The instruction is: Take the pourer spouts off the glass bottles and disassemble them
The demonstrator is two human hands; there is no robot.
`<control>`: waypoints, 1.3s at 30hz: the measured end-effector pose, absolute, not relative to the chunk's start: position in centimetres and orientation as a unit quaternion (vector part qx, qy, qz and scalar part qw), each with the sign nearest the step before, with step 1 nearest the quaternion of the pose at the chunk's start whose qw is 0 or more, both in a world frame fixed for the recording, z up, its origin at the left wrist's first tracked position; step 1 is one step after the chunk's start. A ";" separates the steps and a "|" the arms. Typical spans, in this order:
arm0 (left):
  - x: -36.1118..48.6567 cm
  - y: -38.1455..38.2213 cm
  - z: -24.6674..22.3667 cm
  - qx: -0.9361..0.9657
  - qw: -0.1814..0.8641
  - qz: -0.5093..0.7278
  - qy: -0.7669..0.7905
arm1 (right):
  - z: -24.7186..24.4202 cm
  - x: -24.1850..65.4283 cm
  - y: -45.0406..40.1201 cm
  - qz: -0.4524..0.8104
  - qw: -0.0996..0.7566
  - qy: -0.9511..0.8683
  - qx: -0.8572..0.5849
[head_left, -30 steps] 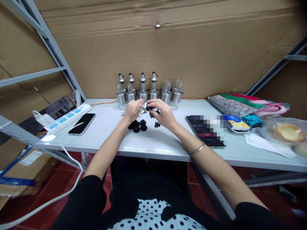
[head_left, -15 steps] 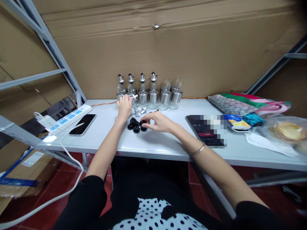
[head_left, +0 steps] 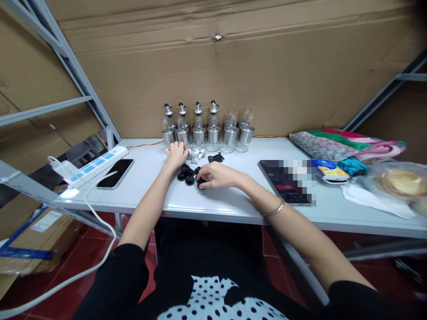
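My left hand (head_left: 177, 155) is at the left edge of a pile of silvery-white spout pieces (head_left: 197, 154); its fingertips are partly hidden, so what they hold is unclear. My right hand (head_left: 213, 175) pinches a black stopper (head_left: 201, 183) at the right side of several black stoppers (head_left: 189, 178) on the table. Small black parts (head_left: 216, 157) lie just beyond my right hand. Behind stand glass bottles with metal sleeves (head_left: 213, 133) in two rows; some in the back row carry silver pourers with black tips (head_left: 198, 107).
A white power strip (head_left: 100, 164) and a phone (head_left: 115, 173) lie at left. At right are a dark tablet-like device (head_left: 283, 182), a tissue pack (head_left: 330, 170), a colourful bag (head_left: 347, 144) and wrapped food (head_left: 402, 182). Cardboard (head_left: 267, 84) rises behind the bottles.
My left hand has come down nearer the silvery pile, and the piece seen at its fingertips no longer shows there. My right hand has moved slightly towards me with a black stopper, uncovering the small black parts.
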State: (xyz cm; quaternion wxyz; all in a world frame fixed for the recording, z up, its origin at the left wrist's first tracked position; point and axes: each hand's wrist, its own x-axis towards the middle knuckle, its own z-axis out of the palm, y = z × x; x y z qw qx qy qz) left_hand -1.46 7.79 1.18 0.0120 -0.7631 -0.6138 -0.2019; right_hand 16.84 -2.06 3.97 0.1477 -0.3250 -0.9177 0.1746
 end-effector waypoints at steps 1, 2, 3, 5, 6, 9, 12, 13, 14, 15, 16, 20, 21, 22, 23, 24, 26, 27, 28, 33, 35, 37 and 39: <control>-1.5 7.7 1.2 -0.763 0.009 -0.207 -0.612 | 4.0 16.9 -2.0 0.172 0.144 -0.919 -0.325; -1.4 7.7 1.2 -0.762 0.007 -0.213 -0.612 | 4.0 16.9 -2.0 0.170 0.143 -0.919 -0.326; -1.4 7.7 1.1 -0.760 0.005 -0.223 -0.611 | 4.0 16.9 -2.0 0.168 0.144 -0.920 -0.324; -1.2 7.7 1.2 -0.749 0.005 -0.260 -0.610 | 3.8 17.0 -1.8 0.164 0.149 -0.921 -0.321; -1.0 7.7 1.4 -0.737 0.009 -0.291 -0.610 | 3.8 17.1 -1.8 0.162 0.151 -0.921 -0.319; -0.1 7.7 2.6 -0.681 0.040 -0.412 -0.604 | 3.8 17.2 -1.7 0.167 0.141 -0.924 -0.315; 1.1 7.7 5.2 -0.680 0.076 -0.477 -0.552 | 4.1 17.2 -1.8 0.178 0.146 -0.918 -0.323; 1.6 7.7 6.4 -0.695 0.085 -0.479 -0.529 | 4.2 17.2 -1.9 0.177 0.159 -0.914 -0.328; 2.2 7.9 7.7 -0.710 0.095 -0.477 -0.509 | 4.4 17.2 -2.0 0.174 0.176 -0.911 -0.331; 2.8 8.1 9.0 -0.728 0.106 -0.468 -0.490 | 4.5 17.2 -2.1 0.170 0.194 -0.907 -0.332; 3.5 8.5 10.3 -0.745 0.117 -0.453 -0.475 | 4.7 17.2 -2.2 0.168 0.212 -0.904 -0.330; 6.2 11.7 13.2 -0.787 0.140 -0.380 -0.464 | 5.1 17.4 -2.3 0.159 0.265 -0.895 -0.321; 6.7 12.7 13.2 -0.794 0.132 -0.354 -0.477 | 5.2 17.4 -2.2 0.156 0.272 -0.893 -0.322; 7.0 13.7 12.9 -0.799 0.118 -0.322 -0.494 | 5.2 17.5 -2.2 0.152 0.276 -0.892 -0.325; 7.2 14.6 12.5 -0.804 0.101 -0.286 -0.512 | 5.2 17.6 -2.1 0.150 0.278 -0.890 -0.329; 7.3 15.4 11.9 -0.808 0.086 -0.249 -0.527 | 5.2 17.7 -2.1 0.149 0.279 -0.889 -0.331; 7.2 16.4 10.6 -0.821 0.068 -0.183 -0.537 | 5.2 17.8 -2.0 0.146 0.280 -0.889 -0.333; 7.1 16.7 10.0 -0.827 0.070 -0.165 -0.532 | 5.2 17.8 -2.0 0.144 0.282 -0.888 -0.333; 6.9 16.9 9.6 -0.833 0.078 -0.162 -0.523 | 5.2 17.8 -2.0 0.141 0.286 -0.888 -0.332; 6.3 17.2 8.7 -0.828 0.066 -0.255 -0.496 | 5.1 17.9 -1.8 0.126 0.314 -0.877 -0.339; 6.1 17.3 8.4 -0.817 0.020 -0.266 -0.511 | 5.0 18.0 -1.6 0.121 0.314 -0.876 -0.344; 5.9 17.1 8.0 -0.802 -0.008 -0.297 -0.519 | 5.0 18.0 -1.5 0.118 0.312 -0.876 -0.348; 5.7 16.5 7.6 -0.787 -0.008 -0.343 -0.513 | 4.9 18.1 -1.4 0.118 0.312 -0.874 -0.352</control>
